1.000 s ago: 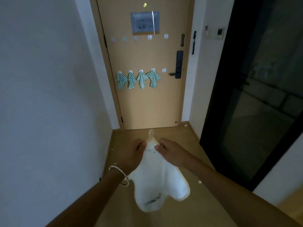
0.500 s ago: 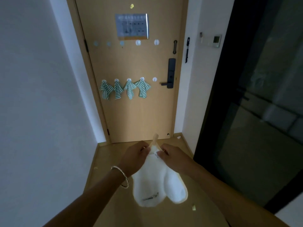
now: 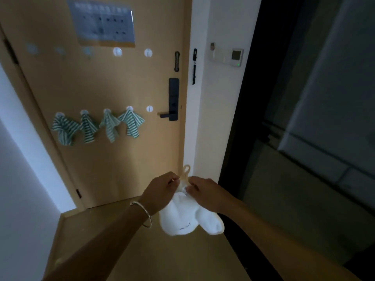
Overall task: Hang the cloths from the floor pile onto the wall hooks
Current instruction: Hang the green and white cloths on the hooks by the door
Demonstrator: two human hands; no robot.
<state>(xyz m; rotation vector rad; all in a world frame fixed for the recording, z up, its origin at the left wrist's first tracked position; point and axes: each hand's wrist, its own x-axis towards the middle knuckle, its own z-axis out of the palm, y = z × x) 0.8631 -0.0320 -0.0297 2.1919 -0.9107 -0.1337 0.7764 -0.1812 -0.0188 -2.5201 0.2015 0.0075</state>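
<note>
While both are outstretched | left hand [image 3: 160,191], right hand [image 3: 207,194] | fingers pinch white cloth [image 3: 182,218] top

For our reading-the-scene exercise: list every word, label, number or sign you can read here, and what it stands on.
No text here can be read.
Print on the notice on the door: blurred.
Dark mark on the white cloth: too small.
Screen of the wall panel: no legible figures.
</note>
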